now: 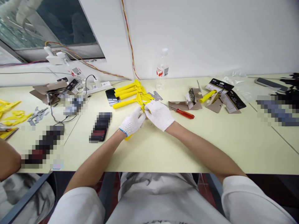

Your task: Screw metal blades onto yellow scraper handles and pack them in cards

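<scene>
Both my hands wear white knit gloves and meet over the middle of the pale table (pixel 177 149). My left hand (pixel 132 122) is wrapped round the handle of a yellow plastic scraper (pixel 142 108), whose lower end (pixel 128 137) shows below the wrist. At the scraper's head, my right hand (pixel 159 114) is closed in a pinch. Just behind them lies a pile of yellow scrapers (pixel 130 93) with small metal blades (pixel 157 96) beside it.
A red-handled screwdriver (pixel 184 113) lies right of my hands. Cardboard packaging (pixel 219 98) sits further right. A water bottle (pixel 162 69) stands by the wall. A phone (pixel 111 96), a power strip (pixel 98 85) and cables lie at the left. Another person's arm (pixel 8 161) shows at the far left.
</scene>
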Demonstrator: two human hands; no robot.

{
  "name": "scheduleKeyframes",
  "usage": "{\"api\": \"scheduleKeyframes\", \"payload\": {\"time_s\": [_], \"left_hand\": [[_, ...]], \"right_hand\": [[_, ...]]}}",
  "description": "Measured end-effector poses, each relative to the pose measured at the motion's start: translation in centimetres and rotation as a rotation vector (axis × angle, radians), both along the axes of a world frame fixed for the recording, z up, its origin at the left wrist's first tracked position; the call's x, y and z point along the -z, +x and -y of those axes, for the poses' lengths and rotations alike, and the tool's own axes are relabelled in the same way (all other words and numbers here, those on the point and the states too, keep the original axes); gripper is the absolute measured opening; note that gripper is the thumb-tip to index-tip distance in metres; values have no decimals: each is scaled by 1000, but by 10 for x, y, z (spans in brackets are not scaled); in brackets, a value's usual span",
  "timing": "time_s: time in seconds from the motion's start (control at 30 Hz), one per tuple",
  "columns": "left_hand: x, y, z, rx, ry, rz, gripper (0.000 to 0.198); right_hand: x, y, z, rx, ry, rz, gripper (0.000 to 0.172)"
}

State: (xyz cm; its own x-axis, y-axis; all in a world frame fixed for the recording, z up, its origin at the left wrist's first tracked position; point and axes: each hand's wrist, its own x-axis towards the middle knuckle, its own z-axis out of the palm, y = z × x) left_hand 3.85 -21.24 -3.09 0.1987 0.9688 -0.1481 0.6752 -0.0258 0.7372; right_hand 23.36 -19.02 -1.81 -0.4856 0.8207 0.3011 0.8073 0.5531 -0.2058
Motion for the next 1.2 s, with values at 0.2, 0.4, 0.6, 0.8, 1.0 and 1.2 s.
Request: {"api": "scheduleKeyframes", "payload": {"time_s": [0.2, 0.4, 0.6, 0.8, 1.0, 1.2], "left_hand": [[-8, 3, 3, 25, -38, 0, 17], [-32, 10, 13, 4, -57, 104, 27], [-42, 8, 18, 36, -143, 154, 39], [-39, -3, 13, 46, -293, 283, 39], [-39, -10, 12, 91, -384, 311, 43], [-35, -8, 11, 93, -387, 302, 47]], "right_hand": [[3, -2, -9, -30, -61, 11, 24], [2, 0, -11, -77, -99, 13, 27], [-4, 4, -10, -130, -136, 15, 28], [-10, 5, -6, -181, -174, 12, 34], [-12, 9, -4, -186, -212, -6, 44], [-4, 13, -9, -173, -241, -70, 26]]}}
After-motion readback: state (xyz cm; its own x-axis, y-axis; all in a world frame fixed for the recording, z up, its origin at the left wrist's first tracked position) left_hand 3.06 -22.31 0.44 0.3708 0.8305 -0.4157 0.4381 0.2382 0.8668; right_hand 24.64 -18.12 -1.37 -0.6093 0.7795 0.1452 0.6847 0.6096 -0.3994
